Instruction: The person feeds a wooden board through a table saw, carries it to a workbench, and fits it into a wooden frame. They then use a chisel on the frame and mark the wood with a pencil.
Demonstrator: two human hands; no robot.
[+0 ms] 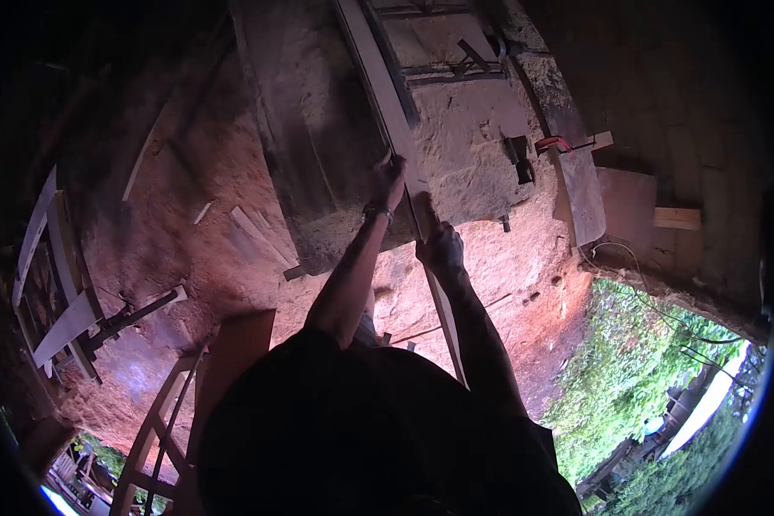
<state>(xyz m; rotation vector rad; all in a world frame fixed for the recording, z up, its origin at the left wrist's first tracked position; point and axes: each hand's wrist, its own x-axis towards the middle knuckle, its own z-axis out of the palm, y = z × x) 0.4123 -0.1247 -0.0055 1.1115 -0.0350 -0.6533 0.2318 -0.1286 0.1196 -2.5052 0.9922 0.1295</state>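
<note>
A long, narrow wooden board (389,103) lies lengthwise over a sawdust-covered work table (318,112), and its near end passes beside my body. My left hand (391,179) is closed at the board's left edge, with a band around the wrist. Nearer to me, my right hand (441,249) grips the same board just past the table's front edge. Shadow hides part of the fingers of both hands. Along the board's right side on the table runs a dark straight strip (393,64).
A red clamp (552,144) sits at the table's right side. Thin wood offcuts (258,234) lie on the sawdust-strewn ground to the left. Curved wooden pieces (47,249) stand far left, and a wooden frame (155,430) stands nearer. Greenery (628,370) shows at lower right.
</note>
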